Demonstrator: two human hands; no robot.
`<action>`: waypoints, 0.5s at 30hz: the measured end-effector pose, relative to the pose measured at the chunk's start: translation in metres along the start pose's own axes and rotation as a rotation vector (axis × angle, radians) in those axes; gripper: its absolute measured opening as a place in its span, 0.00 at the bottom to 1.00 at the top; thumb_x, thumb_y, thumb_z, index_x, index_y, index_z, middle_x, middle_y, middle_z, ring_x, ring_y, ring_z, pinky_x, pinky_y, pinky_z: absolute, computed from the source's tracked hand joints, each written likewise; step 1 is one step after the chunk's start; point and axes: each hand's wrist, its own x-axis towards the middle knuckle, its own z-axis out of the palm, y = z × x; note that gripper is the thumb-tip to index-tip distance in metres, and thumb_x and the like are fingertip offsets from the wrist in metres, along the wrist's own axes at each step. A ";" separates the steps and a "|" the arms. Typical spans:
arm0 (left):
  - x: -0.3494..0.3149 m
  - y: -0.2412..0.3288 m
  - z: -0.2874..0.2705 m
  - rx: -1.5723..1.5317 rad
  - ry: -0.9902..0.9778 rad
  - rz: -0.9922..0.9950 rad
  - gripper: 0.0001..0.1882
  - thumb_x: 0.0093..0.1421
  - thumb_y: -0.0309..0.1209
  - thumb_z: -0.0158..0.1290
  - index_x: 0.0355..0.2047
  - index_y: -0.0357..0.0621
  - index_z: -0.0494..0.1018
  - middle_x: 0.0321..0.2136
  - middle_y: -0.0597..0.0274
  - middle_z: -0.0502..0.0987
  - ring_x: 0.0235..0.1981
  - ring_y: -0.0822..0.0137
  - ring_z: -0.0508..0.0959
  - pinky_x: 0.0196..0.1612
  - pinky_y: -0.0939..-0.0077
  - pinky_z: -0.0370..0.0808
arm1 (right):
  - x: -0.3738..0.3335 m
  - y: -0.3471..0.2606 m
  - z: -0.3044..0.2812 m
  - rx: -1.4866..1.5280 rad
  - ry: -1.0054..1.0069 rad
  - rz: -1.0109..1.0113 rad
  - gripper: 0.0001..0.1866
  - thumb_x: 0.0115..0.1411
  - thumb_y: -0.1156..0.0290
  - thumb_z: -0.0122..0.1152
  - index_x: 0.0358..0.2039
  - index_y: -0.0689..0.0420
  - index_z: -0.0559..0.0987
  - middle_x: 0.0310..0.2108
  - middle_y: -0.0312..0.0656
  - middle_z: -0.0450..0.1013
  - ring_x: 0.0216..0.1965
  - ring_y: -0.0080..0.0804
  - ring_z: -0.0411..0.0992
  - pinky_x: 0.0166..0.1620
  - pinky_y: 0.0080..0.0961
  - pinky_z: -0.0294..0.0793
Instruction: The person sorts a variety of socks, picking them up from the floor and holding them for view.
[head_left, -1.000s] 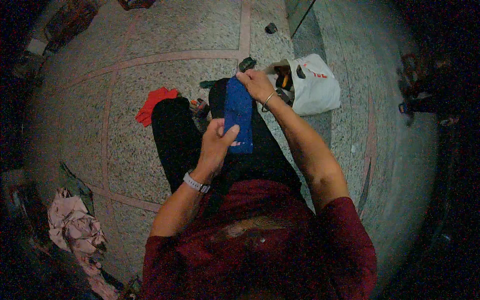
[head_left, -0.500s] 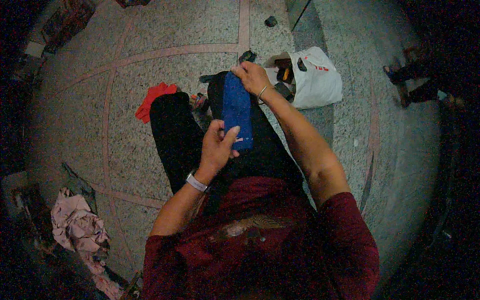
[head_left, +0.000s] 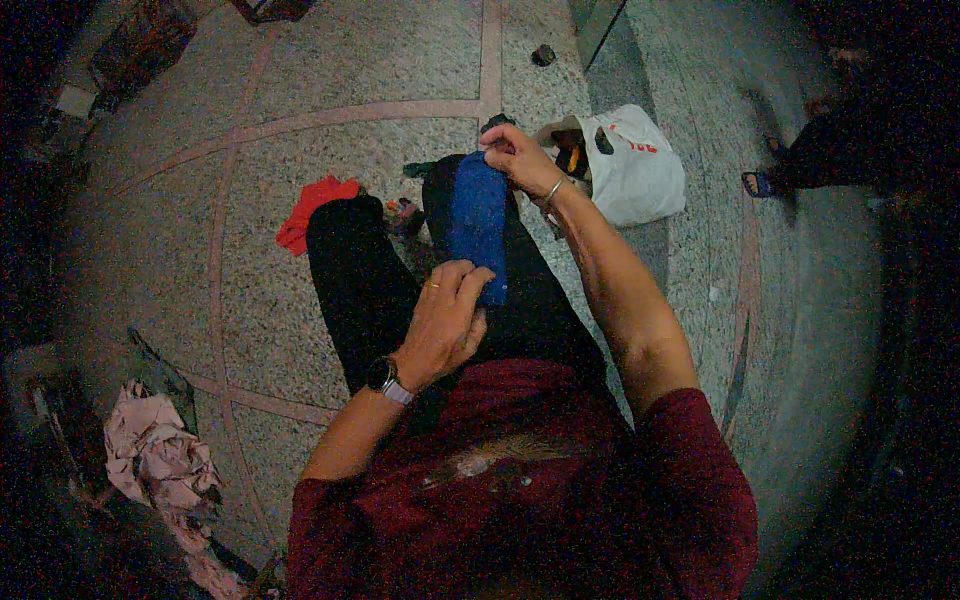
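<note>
A long, narrow blue folded cloth (head_left: 477, 215) lies lengthwise over my right thigh, on black trousers. My right hand (head_left: 518, 163) pinches its far end near the knee. At the near end, my left hand (head_left: 447, 318) has its back turned up, with the fingers bent over the cloth's edge; its thumb is mostly hidden. Between the two hands the cloth looks flat and fairly straight. A bright red cloth (head_left: 318, 210) rests on the floor beyond my left knee.
To the right of my right knee stands a white bag (head_left: 640, 170), its mouth open and dark items inside. A small dark object (head_left: 543, 55) sits farther off. Crumpled pinkish paper or cloth (head_left: 160, 445) lies at lower left. Another person's sandaled foot (head_left: 758, 184) shows at right.
My left hand has turned from thumb-up to back-up over the cloth's near end, covering its small pale mark. The right hand still holds the far end. The other person's feet have shifted.
</note>
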 end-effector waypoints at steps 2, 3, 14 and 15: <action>0.002 -0.006 0.005 0.073 0.037 0.014 0.25 0.45 0.20 0.53 0.47 0.38 0.66 0.42 0.48 0.68 0.45 0.47 0.68 0.50 0.58 0.66 | -0.003 -0.002 -0.007 0.082 -0.061 0.021 0.11 0.57 0.70 0.58 0.40 0.58 0.76 0.38 0.39 0.73 0.41 0.29 0.70 0.46 0.25 0.69; 0.004 -0.010 0.007 0.111 0.063 0.015 0.25 0.44 0.19 0.52 0.46 0.39 0.66 0.41 0.49 0.68 0.45 0.48 0.68 0.48 0.59 0.67 | -0.006 -0.015 -0.013 0.149 -0.114 0.099 0.10 0.57 0.73 0.56 0.40 0.59 0.76 0.41 0.38 0.72 0.42 0.26 0.69 0.48 0.23 0.68; 0.026 -0.043 -0.037 -1.075 0.299 -0.606 0.16 0.54 0.19 0.44 0.44 0.40 0.65 0.41 0.59 0.69 0.36 0.65 0.74 0.36 0.71 0.80 | -0.023 -0.070 -0.037 -0.145 -0.205 0.000 0.15 0.50 0.82 0.59 0.40 0.61 0.78 0.48 0.41 0.72 0.49 0.28 0.69 0.52 0.25 0.69; 0.031 -0.040 -0.050 -1.156 0.323 -0.711 0.17 0.54 0.21 0.44 0.45 0.40 0.65 0.41 0.58 0.69 0.36 0.65 0.75 0.35 0.70 0.80 | -0.023 -0.070 -0.041 -0.180 -0.188 -0.095 0.13 0.50 0.79 0.61 0.39 0.60 0.78 0.45 0.41 0.72 0.47 0.29 0.70 0.49 0.23 0.69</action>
